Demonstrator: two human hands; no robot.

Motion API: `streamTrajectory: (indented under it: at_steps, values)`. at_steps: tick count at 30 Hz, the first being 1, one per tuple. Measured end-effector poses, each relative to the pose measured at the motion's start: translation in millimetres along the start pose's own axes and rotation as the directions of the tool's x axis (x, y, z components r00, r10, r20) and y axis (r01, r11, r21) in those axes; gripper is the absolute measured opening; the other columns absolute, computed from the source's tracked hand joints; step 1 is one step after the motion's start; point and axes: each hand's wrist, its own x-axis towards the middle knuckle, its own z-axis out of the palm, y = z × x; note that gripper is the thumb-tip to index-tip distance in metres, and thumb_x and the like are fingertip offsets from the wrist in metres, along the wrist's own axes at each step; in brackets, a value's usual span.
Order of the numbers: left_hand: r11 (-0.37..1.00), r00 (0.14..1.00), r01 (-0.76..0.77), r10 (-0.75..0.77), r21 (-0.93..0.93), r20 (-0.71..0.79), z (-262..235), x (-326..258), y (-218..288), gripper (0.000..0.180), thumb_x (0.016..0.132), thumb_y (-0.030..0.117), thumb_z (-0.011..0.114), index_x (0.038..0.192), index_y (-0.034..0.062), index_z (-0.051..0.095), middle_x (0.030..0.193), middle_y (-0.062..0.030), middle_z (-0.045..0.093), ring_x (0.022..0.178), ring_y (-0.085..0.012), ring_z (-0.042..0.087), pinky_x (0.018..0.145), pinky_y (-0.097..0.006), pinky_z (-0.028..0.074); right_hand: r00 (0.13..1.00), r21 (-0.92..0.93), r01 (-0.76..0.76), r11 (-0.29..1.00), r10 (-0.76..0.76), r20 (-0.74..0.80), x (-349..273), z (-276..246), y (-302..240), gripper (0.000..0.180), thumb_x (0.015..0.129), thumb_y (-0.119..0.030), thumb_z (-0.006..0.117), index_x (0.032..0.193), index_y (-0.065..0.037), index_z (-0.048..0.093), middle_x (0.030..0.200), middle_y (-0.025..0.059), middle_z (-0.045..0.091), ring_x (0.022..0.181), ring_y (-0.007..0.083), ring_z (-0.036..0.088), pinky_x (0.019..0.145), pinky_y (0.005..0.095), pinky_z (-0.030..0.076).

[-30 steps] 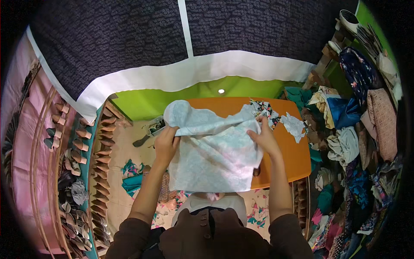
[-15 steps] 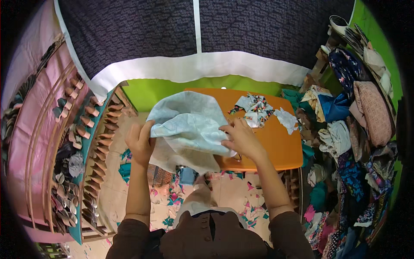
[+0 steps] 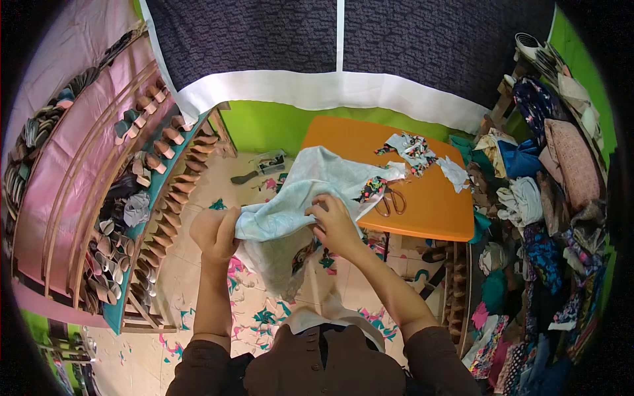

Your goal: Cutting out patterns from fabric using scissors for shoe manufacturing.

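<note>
A pale blue-white cloth [image 3: 294, 201] hangs in folds between my two hands, with its lower part dangling over the floor. My left hand [image 3: 216, 231] is closed on its left edge, thumb against fingers. At the cloth's right middle, my right hand [image 3: 332, 226] pinches a fold between bent fingers. Dark floral fabric shows near the cloth's right end and at its lower hanging part. That right end lies over the edge of the orange table [image 3: 436, 221]. Beside it on the table are the looped handles of scissors [image 3: 399, 202]; their blades are hidden under the cloth.
Floral and white fabric scraps [image 3: 416, 155] lie on the table. To the left stands a rack of shoe lasts [image 3: 168, 204]. Piled fabrics [image 3: 522, 204] fill the right side. Teal and pink offcuts [image 3: 267, 317] litter the floor. A dark curtain [image 3: 264, 36] hangs ahead.
The cloth has folded narrower and dropped lower, and its floral part now shows. My right hand has moved left and nearer to me. The scissors' handles are now plainly visible; the view has shifted.
</note>
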Motion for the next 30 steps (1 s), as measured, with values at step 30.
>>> streamTrajectory:
  at_steps: [30]
  values:
    - [0.899,0.535,0.427,-0.162,-0.1,0.829,22.4,-130.8,41.2,0.019,0.073,0.015,0.056,0.091,0.0071,0.057,0.079,-0.0142,0.057,0.075,-0.0322,0.055,0.064,-0.042,0.043,0.72,0.122,-0.383,0.916,0.379,-0.582,-111.3,-160.5,-65.4,0.021,0.074,0.004,0.049,0.092,0.002,0.057,0.082,0.0105,0.06,0.074,0.0151,0.056,0.067,0.0245,0.042]
